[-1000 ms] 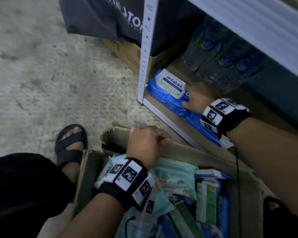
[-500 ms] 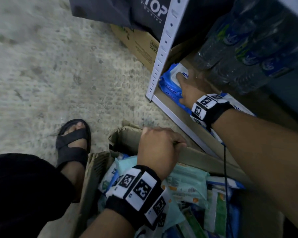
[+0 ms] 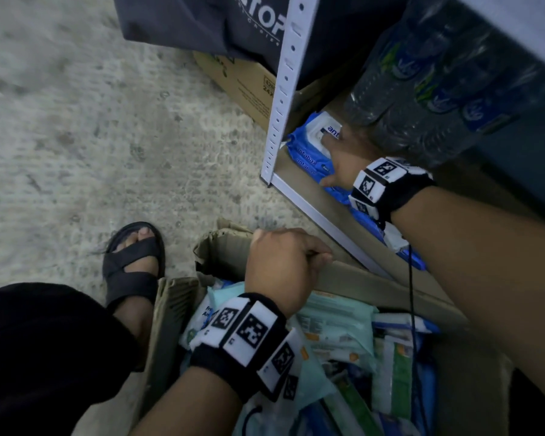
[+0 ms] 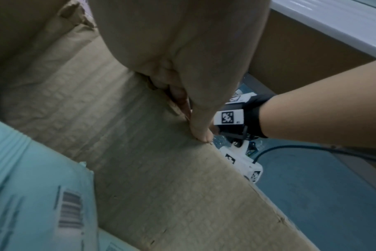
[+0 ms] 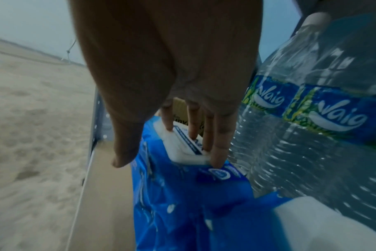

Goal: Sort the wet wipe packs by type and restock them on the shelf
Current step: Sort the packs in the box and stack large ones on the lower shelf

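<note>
The right hand [image 3: 343, 158] lay on the blue wet wipe pack [image 3: 309, 143] at the left end of the bottom shelf [image 3: 299, 196], just inside the white upright [image 3: 283, 89]; its fingers [image 5: 219, 135] were nearly straight and spread, tips pressing the pack's white lid [image 5: 182, 147], the thumb hanging free off the front edge; the hand hid most of the lid's lettering. A second blue pack [image 3: 403, 243] lay beside it along the shelf, mostly covered by the right forearm and wristband. Water bottles [image 3: 422, 99] stood just behind the packs, their tops cut off by the frame.

The left hand [image 3: 283, 265] gripped the far flap of the cardboard box [image 3: 375, 278], fingers curled over its edge, thumb pinching the inside face; from the wrist view the fingertips were out of sight behind the flap. The box held mixed packs, among them a pale teal pack [image 3: 334, 325]; those deeper down were blurred, and their types could not be told. A sandalled foot [image 3: 132, 259] rested on the concrete floor beside the box.
</note>
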`<state>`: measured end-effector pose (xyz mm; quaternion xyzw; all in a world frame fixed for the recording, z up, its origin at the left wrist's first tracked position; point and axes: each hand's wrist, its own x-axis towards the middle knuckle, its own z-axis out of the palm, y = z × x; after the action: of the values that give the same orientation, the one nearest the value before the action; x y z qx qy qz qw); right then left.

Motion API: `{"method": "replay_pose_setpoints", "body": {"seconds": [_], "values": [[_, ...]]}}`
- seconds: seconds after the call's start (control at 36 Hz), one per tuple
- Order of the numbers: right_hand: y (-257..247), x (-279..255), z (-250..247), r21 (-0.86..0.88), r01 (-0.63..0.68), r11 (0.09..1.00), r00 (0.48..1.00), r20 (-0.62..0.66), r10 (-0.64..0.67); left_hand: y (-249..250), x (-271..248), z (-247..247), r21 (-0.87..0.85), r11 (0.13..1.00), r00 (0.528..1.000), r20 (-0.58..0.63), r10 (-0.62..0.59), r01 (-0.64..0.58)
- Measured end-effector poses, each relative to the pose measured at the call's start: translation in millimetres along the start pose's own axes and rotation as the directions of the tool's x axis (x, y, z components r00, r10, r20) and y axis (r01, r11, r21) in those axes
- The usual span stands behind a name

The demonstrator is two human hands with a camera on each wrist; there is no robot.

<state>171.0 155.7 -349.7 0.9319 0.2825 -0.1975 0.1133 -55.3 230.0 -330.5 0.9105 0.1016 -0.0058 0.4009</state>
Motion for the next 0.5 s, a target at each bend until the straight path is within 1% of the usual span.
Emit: {"method": "replay_pose_setpoints", "body": {"seconds": [0.11, 0.22, 0.33, 0.39, 0.44, 0.5], "values": [[7, -29, -7, 0.124, 0.016, 0.992, 0.999, 0.026, -0.019, 2, 0, -1, 0.028, 0.999, 0.999, 0.027, -0.017, 0.016], [18, -73, -14, 0.226, 0.027, 0.974, 0.999, 0.014, -0.031, 6, -3, -3, 0.045, 0.999, 0.999, 0.037, -0.028, 0.027], [30, -127, -18, 0.242, 0.046, 0.969, 0.999, -0.021, -0.043, 13, -12, -7, 0.068, 0.998, 0.999, 0.048, -0.018, 0.015], [33, -154, -17, 0.237, 0.03, 0.971, 0.999, -0.031, -0.024, 14, -18, -10, 0.091, 0.996, 0.998, 0.057, 0.014, -0.019], [35, -179, -15, 0.224, 0.005, 0.975, 1.0, -0.02, 0.0, 17, -27, -13, 0.196, 0.977, 0.991, 0.119, 0.056, -0.079], [36, -203, -10, 0.241, -0.021, 0.97, 1.0, -0.005, 0.023, 20, -36, -17, 0.313, 0.941, 0.975, 0.213, 0.064, -0.131]]}}
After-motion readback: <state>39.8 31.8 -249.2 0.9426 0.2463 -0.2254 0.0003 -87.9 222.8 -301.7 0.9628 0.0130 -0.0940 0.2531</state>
